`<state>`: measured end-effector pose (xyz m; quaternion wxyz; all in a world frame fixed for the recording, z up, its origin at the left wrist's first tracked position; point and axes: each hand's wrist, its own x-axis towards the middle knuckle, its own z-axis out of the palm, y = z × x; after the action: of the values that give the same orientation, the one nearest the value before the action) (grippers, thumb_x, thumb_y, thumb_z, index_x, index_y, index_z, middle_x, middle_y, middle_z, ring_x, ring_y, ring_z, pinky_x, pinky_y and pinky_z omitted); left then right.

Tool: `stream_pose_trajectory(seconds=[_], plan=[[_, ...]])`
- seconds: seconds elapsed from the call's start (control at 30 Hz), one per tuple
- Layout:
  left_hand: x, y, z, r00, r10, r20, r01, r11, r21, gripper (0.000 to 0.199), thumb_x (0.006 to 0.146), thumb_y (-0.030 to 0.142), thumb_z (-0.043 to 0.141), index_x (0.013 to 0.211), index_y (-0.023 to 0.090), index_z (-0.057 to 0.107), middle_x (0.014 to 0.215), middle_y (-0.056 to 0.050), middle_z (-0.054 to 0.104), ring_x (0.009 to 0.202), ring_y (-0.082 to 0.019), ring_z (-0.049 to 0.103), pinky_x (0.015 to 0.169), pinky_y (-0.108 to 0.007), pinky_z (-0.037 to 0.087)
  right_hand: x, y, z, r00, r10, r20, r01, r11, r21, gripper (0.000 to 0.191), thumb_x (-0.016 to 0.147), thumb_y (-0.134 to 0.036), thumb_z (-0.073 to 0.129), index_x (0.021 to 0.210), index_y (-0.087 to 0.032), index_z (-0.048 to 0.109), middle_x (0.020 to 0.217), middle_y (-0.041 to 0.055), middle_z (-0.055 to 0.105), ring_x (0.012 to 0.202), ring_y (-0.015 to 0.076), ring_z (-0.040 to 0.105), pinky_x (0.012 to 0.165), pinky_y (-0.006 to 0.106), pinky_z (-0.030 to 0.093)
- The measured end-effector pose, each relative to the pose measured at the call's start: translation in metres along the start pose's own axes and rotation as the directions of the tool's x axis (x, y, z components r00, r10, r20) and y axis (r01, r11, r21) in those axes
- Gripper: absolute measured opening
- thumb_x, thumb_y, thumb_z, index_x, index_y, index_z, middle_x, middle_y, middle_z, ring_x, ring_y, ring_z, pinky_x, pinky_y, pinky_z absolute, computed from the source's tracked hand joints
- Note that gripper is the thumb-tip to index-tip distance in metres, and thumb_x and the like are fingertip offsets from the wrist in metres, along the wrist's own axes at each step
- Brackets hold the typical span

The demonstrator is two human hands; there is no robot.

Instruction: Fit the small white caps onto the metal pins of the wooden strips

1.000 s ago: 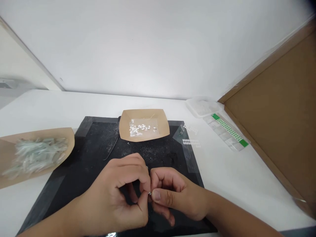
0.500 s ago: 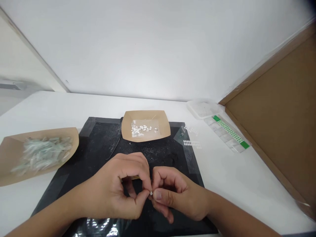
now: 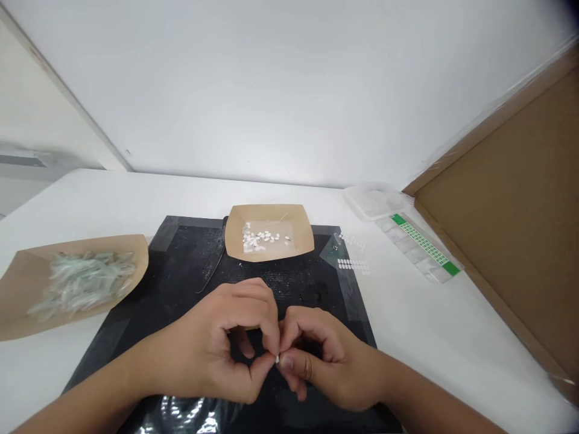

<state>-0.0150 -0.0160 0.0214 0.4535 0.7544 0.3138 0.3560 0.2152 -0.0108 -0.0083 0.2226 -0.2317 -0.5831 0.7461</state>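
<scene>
Above the black mat [image 3: 190,253], both hands meet fingertip to fingertip over a small white piece [image 3: 277,359]. My left hand [image 3: 226,343] pinches it from the left with thumb and index finger. From the other side, the thumb and index finger of my right hand [image 3: 330,355] are closed on it too. Most of the piece is covered by the fingertips, so its kind cannot be made out. Part of something yellowish shows behind the left fingers. Beyond the hands, a brown paper tray [image 3: 302,220] holds many small white oval pieces [image 3: 262,236].
At the left, a larger brown paper tray [image 3: 22,271] holds a heap of clear greenish strips [image 3: 90,280]. A sheet with rows of white ovals [image 3: 353,264] lies over the mat's right edge. Farther right are a green-marked clear strip [image 3: 425,246], a translucent lid-like container [image 3: 371,202] and a cardboard panel [image 3: 506,205].
The fingertips have shifted slightly around the white piece, which now points downward between them. The view has moved a little; both hands keep their pinch.
</scene>
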Motion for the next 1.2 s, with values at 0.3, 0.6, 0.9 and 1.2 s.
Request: stream_pose_trajectory(seconds=[0.3, 0.6, 0.9, 1.2], plan=[[0.000, 0.005, -0.004, 0.963, -0.268, 0.038, 0.271, 0.956, -0.114, 0.018, 0.076, 0.006, 0.070, 0.089, 0.018, 0.070, 0.097, -0.003, 0.065, 0.075, -0.012, 0.067, 0.051, -0.013, 0.054, 0.005, -0.004, -0.005, 0.913, -0.396, -0.099, 0.303, 0.820, -0.486, 0.009, 0.103, -0.021, 0.066, 0.094, -0.020, 0.067, 0.083, 0.0020, 0.070, 0.073, 0.0130, 0.066, 0.071, 0.026, 0.052], [0.002, 0.006, -0.006, 0.947, -0.321, -0.020, 0.318, 0.945, -0.079, 0.005, 0.087, 0.021, 0.075, 0.088, 0.017, 0.072, 0.090, -0.003, 0.067, 0.064, -0.009, 0.060, 0.045, -0.012, 0.043, 0.006, -0.003, -0.006, 0.851, -0.499, -0.164, 0.328, 0.749, -0.576, 0.004, 0.102, -0.020, 0.066, 0.104, -0.021, 0.070, 0.077, 0.0007, 0.070, 0.074, 0.0157, 0.067, 0.070, 0.028, 0.052], [0.003, 0.003, -0.005, 0.963, -0.264, -0.057, 0.258, 0.962, -0.085, 0.003, 0.089, 0.019, 0.074, 0.088, 0.017, 0.077, 0.088, -0.003, 0.066, 0.068, -0.009, 0.062, 0.046, -0.010, 0.043, 0.006, -0.007, -0.011, 0.786, -0.610, -0.094, 0.347, 0.564, -0.749, 0.013, 0.099, -0.013, 0.067, 0.108, -0.023, 0.067, 0.087, 0.0019, 0.074, 0.078, 0.0164, 0.070, 0.069, 0.028, 0.051], [0.004, 0.004, -0.007, 0.971, -0.239, -0.028, 0.237, 0.970, -0.058, 0.005, 0.091, 0.018, 0.072, 0.093, 0.019, 0.076, 0.092, -0.004, 0.066, 0.068, -0.009, 0.061, 0.047, -0.011, 0.044, 0.005, -0.012, -0.011, 0.761, -0.648, -0.030, 0.353, 0.453, -0.819, 0.011, 0.100, -0.013, 0.067, 0.106, -0.022, 0.064, 0.088, 0.0019, 0.074, 0.075, 0.0152, 0.069, 0.069, 0.030, 0.049]])
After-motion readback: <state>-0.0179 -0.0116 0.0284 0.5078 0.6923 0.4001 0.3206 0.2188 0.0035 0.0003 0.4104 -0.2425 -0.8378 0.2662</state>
